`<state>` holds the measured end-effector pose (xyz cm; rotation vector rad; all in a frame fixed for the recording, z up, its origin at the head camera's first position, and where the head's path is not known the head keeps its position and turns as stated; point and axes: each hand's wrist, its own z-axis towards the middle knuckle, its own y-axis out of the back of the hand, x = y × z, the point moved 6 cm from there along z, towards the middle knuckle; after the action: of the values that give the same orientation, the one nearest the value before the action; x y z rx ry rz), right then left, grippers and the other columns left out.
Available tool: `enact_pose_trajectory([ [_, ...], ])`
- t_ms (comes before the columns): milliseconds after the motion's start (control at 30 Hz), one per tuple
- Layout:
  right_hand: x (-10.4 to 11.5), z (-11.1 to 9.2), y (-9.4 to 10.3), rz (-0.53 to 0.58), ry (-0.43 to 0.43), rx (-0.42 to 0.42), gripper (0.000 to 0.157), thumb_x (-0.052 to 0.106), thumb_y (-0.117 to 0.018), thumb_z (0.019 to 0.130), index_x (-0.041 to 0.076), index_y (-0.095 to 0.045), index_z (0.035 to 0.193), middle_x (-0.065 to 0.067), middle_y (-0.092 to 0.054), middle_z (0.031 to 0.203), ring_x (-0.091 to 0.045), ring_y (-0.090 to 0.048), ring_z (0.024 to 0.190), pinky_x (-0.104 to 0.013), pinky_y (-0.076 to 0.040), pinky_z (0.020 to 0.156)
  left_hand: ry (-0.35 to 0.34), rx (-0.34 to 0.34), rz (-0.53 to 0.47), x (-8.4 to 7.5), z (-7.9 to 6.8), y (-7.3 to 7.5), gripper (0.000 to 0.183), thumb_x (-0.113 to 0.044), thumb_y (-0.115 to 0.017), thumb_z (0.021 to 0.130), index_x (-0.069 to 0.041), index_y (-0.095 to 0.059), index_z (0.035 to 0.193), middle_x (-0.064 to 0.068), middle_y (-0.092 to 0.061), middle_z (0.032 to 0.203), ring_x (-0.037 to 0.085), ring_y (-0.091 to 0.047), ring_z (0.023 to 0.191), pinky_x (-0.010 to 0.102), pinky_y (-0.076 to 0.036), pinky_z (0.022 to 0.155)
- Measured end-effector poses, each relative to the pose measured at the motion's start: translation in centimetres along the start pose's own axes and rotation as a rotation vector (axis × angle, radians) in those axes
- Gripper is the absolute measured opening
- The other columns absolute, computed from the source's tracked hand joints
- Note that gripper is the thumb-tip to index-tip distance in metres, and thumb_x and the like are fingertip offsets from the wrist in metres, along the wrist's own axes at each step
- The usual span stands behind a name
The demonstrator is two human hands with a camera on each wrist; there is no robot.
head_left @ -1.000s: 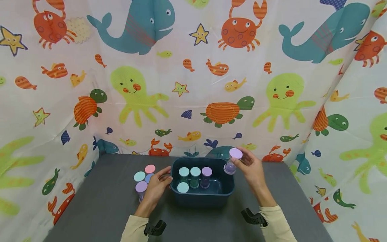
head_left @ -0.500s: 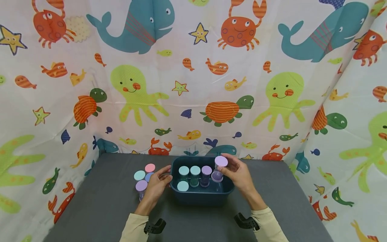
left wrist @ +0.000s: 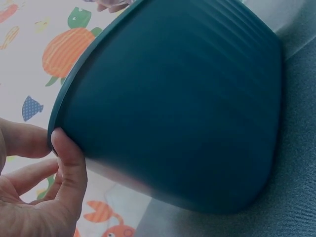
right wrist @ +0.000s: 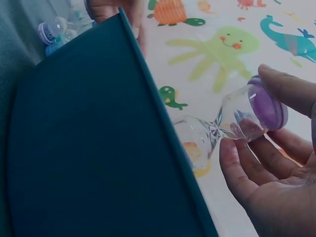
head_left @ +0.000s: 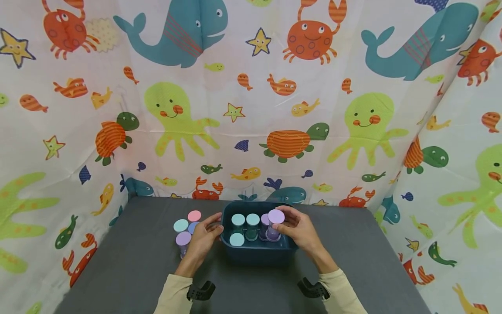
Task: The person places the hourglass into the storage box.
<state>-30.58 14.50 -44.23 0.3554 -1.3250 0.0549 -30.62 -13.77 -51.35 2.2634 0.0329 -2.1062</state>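
A dark blue plastic bin (head_left: 259, 258) stands on the table. My left hand (head_left: 204, 240) pinches its left rim, thumb and finger on either side of the edge in the left wrist view. With thumb and fingers, my right hand (head_left: 299, 229) holds a purple-capped sand timer (right wrist: 239, 116) by its upper part, its lower bulb inside the bin's opening. Close beside it in the bin is another purple-capped sand timer (head_left: 264, 221), partly hidden. Two mint-capped sand timers, one at the left (head_left: 238, 220), stand along the back, and a mint cap (head_left: 237, 239) shows in front.
Left of the bin, several more sand timers stand on the grey table (head_left: 129, 261): a pink-capped one (head_left: 194, 216), a mint one (head_left: 181, 225), a blue one (head_left: 192, 227) partly behind my left hand, and a purple one (head_left: 183, 239). A printed curtain (head_left: 251, 109) surrounds the table.
My right hand has carried the purple-capped sand timer leftward and lower, from the bin's right rim to beside the other purple one. My left hand has stayed on the rim.
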Motion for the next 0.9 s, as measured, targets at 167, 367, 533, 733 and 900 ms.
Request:
enact_pose_trajectory([
  [167, -0.4, 0.2, -1.0, -0.001, 0.026, 0.087, 0.046, 0.010, -0.075, 0.085, 0.001, -0.058, 0.127, -0.024, -0.061, 0.121, -0.013, -0.065, 0.095, -0.021, -0.054, 0.088, 0.015, 0.005, -0.004, 0.1, 0.0, -0.1, 0.045, -0.005, -0.060, 0.095, -0.010, -0.055, 0.139, 0.017, -0.056, 0.133, 0.030, -0.059, 0.106, 0.023, -0.054, 0.073],
  [367, -0.8, 0.4, -2.3, 0.000, 0.003, 0.201, 0.047, 0.013, -0.076, 0.085, 0.005, -0.058, 0.127, -0.021, -0.062, 0.120, -0.017, -0.065, 0.097, -0.025, -0.056, 0.086, 0.022, -0.003, 0.010, 0.1, 0.0, -0.1, 0.045, -0.006, -0.060, 0.095, -0.013, -0.055, 0.140, 0.015, -0.056, 0.134, 0.032, -0.059, 0.109, 0.024, -0.053, 0.075],
  [533, -1.2, 0.9, -2.9, -0.045, -0.009, 0.240, 0.047, 0.013, -0.077, 0.084, 0.006, -0.059, 0.126, -0.019, -0.064, 0.117, -0.021, -0.064, 0.097, -0.027, -0.057, 0.084, 0.024, -0.010, 0.018, 0.3, 0.0, 0.0, 0.045, -0.006, -0.061, 0.095, -0.013, -0.056, 0.139, 0.014, -0.057, 0.134, 0.026, -0.060, 0.104, 0.023, -0.054, 0.074],
  [733, -1.2, 1.8, -3.1, -0.144, -0.017, 0.249, 0.043, 0.017, -0.080, 0.081, 0.012, -0.063, 0.121, -0.012, -0.066, 0.111, -0.024, -0.062, 0.094, -0.025, -0.055, 0.081, 0.024, -0.006, 0.004, 0.2, 0.3, -0.1, 0.044, -0.006, -0.061, 0.095, -0.013, -0.056, 0.138, 0.014, -0.057, 0.133, 0.029, -0.060, 0.106, 0.024, -0.054, 0.075],
  [900, -1.5, 2.3, -3.7, -0.183, -0.040, 0.288, 0.041, 0.017, -0.080, 0.081, 0.012, -0.064, 0.120, -0.010, -0.067, 0.108, -0.022, -0.061, 0.091, -0.023, -0.055, 0.077, 0.032, -0.008, 0.016, 0.1, 0.2, 0.0, 0.044, -0.007, -0.061, 0.095, -0.014, -0.056, 0.139, 0.014, -0.056, 0.134, 0.029, -0.059, 0.107, 0.024, -0.054, 0.075],
])
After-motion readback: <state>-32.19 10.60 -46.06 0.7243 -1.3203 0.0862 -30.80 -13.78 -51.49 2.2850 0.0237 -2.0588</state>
